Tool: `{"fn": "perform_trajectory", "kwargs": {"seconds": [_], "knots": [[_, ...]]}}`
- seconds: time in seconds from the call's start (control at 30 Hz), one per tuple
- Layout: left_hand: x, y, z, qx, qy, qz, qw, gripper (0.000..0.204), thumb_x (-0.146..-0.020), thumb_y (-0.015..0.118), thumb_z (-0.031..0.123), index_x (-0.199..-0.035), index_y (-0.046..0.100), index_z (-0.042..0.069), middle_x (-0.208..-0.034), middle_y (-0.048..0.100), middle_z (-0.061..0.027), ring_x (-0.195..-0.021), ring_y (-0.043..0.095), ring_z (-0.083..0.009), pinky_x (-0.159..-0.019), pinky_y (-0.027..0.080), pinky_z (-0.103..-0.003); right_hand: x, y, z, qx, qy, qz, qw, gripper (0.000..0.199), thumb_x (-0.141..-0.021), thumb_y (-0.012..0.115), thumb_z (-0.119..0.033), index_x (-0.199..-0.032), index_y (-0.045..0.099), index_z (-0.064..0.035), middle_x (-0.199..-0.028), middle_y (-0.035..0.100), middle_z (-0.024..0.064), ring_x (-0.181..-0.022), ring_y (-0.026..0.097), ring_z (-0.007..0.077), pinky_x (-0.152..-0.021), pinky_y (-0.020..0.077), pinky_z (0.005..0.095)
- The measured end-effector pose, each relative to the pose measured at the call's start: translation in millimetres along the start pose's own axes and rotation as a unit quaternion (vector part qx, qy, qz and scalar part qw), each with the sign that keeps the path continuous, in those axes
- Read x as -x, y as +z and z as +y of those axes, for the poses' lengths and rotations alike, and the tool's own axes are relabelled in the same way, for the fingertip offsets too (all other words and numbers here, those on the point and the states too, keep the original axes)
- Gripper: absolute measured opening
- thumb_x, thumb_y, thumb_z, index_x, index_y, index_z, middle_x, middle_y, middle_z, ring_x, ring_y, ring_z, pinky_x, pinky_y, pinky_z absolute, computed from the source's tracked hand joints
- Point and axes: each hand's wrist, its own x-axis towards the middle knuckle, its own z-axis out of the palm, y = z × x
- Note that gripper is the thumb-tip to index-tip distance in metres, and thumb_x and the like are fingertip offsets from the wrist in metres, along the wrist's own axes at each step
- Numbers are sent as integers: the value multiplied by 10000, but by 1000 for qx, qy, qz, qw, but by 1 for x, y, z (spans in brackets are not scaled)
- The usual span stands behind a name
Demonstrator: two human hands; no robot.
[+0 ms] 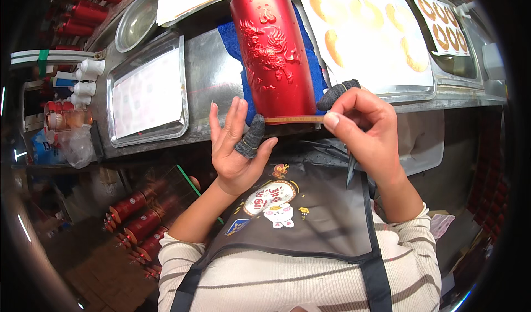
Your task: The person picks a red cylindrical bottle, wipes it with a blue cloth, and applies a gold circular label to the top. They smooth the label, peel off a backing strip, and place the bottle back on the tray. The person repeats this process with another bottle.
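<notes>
A large red bottle (269,55) with a raised dragon-like relief lies on a blue cloth (232,43), its base toward me. Across the base edge runs a thin golden strip (294,119). My right hand (368,126) pinches the strip's right end between thumb and a finger. A slim pointed grey tool (350,171), perhaps tweezers, shows beneath that palm. My left hand (235,149) is spread, its dark knitted finger cover (254,136) against the strip's left end. Another dark cover (336,94) sits on a right-hand finger beside the bottle.
A white sheet with golden curved pieces (362,27) lies right of the bottle. Farther right, a tray (467,63) holds a smaller sheet of ring shapes. On the left are a clear tray (184,104) and a metal bowl (136,21). Several red bottles (130,204) stand low at left.
</notes>
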Motion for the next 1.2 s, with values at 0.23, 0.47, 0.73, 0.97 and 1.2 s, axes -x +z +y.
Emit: {"fn": "perform_trajectory", "kwargs": {"seconds": [0.23, 0.47, 0.73, 0.97, 1.2], "knots": [[-10, -3, 3, 25, 11, -16, 1000, 364, -723, 833, 43, -1046, 699, -61, -1425, 535, -259, -1278, 564, -433, -1104, 258, -681, -9, -7, 20, -82, 78, -5, 994, 121, -903, 704, -92, -853, 622, -18, -777, 640, -12, -612, 500, -15, -529, 353, 160], [-31, -7, 14, -39, 65, -49, 996, 417, -694, 816, 34, -1103, 735, 31, -1435, 532, -229, -1295, 544, -440, -1112, 230, -691, -10, -7, 22, -85, 81, -10, 993, 108, -902, 708, -81, -861, 627, -22, -768, 640, -17, -618, 504, -14, -532, 355, 160], [-65, -2, 31, -109, 105, -70, 986, 392, -707, 811, 101, -1095, 762, 126, -1435, 553, -194, -1353, 485, -445, -1124, 183, -694, -14, -2, 34, -83, 57, -8, 995, 88, -905, 674, -85, -854, 617, -42, -756, 569, -59, -570, 428, -19, -495, 314, 164], [-41, 12, 6, 56, -35, 38, 997, 648, -696, 886, 168, -1276, 653, -2, -1455, 517, -243, -1374, 478, -408, -1134, 253, -641, -10, 5, 36, -60, 69, 7, 996, 88, -927, 606, -22, -1015, 611, -26, -692, 539, -76, -570, 432, -22, -525, 332, 173], [6, -2, 3, 36, -64, -6, 997, 557, -743, 859, 110, -1233, 650, -56, -1440, 524, -260, -1351, 498, -424, -1123, 243, -664, -7, 35, 23, 191, -84, 59, 976, 637, -771, 804, -376, -1175, 471, -12, -1039, 514, 173, -863, 574, 306, -692, 488, 404]]}}
